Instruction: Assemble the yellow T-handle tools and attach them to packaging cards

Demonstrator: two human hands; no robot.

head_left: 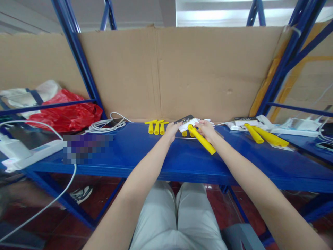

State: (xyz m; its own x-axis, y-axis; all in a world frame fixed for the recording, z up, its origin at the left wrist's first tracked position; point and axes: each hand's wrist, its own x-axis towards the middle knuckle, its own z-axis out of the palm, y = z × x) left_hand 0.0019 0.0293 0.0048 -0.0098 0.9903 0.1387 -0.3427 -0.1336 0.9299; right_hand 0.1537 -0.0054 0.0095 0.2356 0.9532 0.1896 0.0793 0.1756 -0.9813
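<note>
Over the blue shelf, a black-and-white card [185, 122] is tilted up between my hands, with a yellow tube-shaped handle [204, 141] at its lower edge, angled down to the right. The card's left side is pinched in my left hand [174, 129]. My right hand [205, 130] closes its fingers at the handle's upper end, beside the card's right edge. Behind my hands, partly hidden, lie more yellow pieces [184, 133] and some white strips. Several yellow T-shaped handles [156, 127] stand in a row left of my left hand.
On the right, yellow handles [269, 135] with a card lie on white packaging, near a power strip [296, 131] with chargers. At left are a coiled white cable [105, 126], a red plastic bag [70, 109] and another power strip [39, 152]. A cardboard panel [197, 73] stands behind.
</note>
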